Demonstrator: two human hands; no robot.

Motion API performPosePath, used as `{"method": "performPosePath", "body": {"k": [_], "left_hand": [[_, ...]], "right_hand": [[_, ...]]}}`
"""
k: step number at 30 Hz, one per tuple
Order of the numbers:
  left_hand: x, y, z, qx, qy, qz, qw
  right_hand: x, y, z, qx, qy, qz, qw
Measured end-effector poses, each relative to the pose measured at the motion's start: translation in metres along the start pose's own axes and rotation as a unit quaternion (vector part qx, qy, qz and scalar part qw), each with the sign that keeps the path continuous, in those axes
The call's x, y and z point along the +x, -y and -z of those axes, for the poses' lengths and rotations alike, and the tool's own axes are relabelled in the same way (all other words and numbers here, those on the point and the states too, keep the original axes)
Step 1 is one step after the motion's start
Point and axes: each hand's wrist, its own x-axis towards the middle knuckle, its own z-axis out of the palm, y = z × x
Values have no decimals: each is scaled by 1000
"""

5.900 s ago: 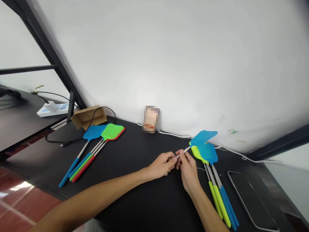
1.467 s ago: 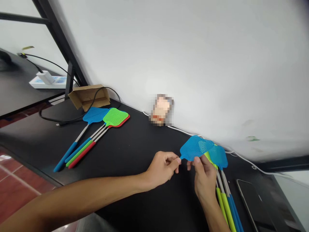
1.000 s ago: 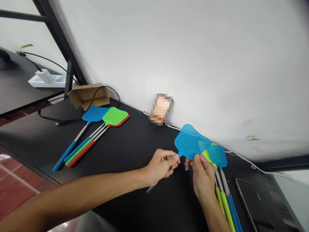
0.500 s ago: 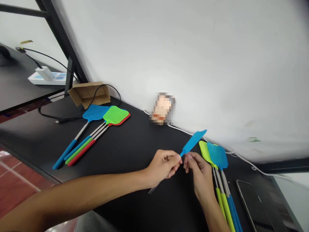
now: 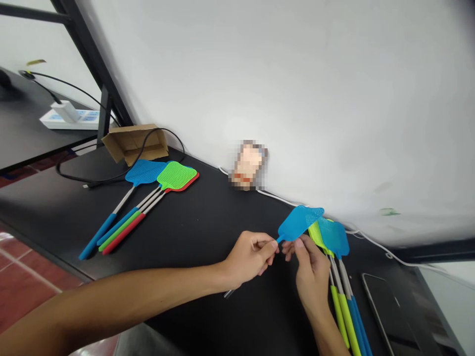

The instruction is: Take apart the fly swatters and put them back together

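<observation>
Hands [image 5: 252, 257] [image 5: 309, 267] pinch a blue fly-swatter head [image 5: 299, 222], now turned flatter than half a second before, its rod [image 5: 229, 292] trailing under the left.

Left of the hands [image 5: 282, 257], the black table [image 5: 208, 217] lies bare as far as the fanned swatters [image 5: 148, 193], with the box [image 5: 135, 142] and cable [image 5: 92, 180] behind those. Right of the hands, a swatter pile [image 5: 336, 247] and a phone [image 5: 386, 311] crowd the surface; the wall [image 5: 297, 99] closes the far side.
</observation>
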Motion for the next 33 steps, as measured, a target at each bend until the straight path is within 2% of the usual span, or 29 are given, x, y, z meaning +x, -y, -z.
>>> {"method": "performPosePath", "body": {"k": [3,9,14,17,21,27,33], "left_hand": [[-2,-1,0,22,3,-5,1000],[-1,-2,0,23,3,-8,1000],[3,-5,1,-26,-9,9,1000],[2,-7,2,-50,17,2,999],[-3,-9,3,-81,102,9,991],[-2,-11,9,-224,226,115,941],[1,-13,11,-303,287,203,886]], "right_hand": [[-1,-1,2,13,-5,29,1000],[-3,3,-1,-9,-26,-30,999],[-1,-5,-5,74,-39,-67,994],[3,-9,-6,185,-17,-115,976],[5,-5,-5,323,59,-197,924],[4,2,-7,408,78,-219,883],[1,7,-12,435,78,-187,877]]}}
